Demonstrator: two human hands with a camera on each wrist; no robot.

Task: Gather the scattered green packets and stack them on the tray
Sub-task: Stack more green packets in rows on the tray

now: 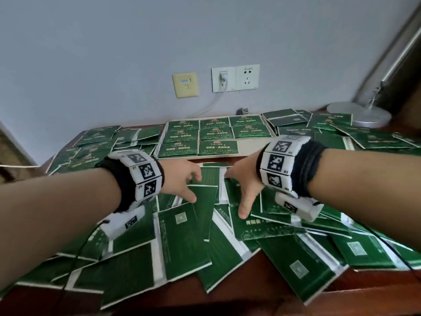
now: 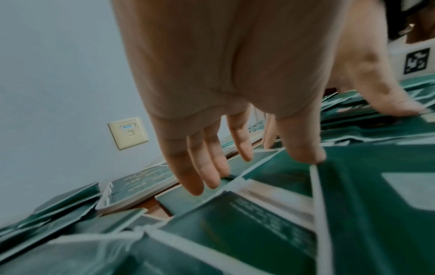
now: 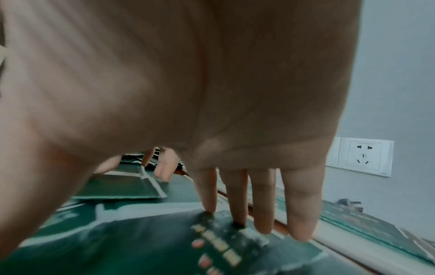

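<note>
We are looking down over a dark reddish-brown surface (image 1: 262, 281) almost covered by scattered green packets (image 1: 182, 238), which overlap at many angles; some lie printed side up, some show a plain back with a small pale square.

Our left hand (image 1: 180, 179) reaches forward over the middle of the pile, palm down. In the left wrist view its fingers (image 2: 195, 176) are straight and slightly spread, and the thumb tip touches the white edge of a packet; nothing is gripped. Our right hand (image 1: 243, 183) reaches in just beside it, also palm down with the fingers straight. In the right wrist view two of its fingertips (image 3: 209, 204) press on the packet with gold lettering (image 3: 212, 247), while the other two hang just past its far edge. The thumbs of both hands point toward each other, with a narrow strip of packets between them.

Beyond the hands, toward the wall, sits a pale tray (image 1: 248, 147). Packets lie on it in neat rows, printed side up, and its near right corner is bare. More loose packets lie to either side of the tray.

Both wrists wear black bands with white blocks carrying black-and-white square markers. On the pale blue-grey wall (image 1: 114, 53) are a cream wall plate (image 1: 185, 85) and a white double socket (image 1: 235, 78) with a white plug and cable in its left half. A lamp with a round white base (image 1: 360, 115) stands at the far right.
</note>
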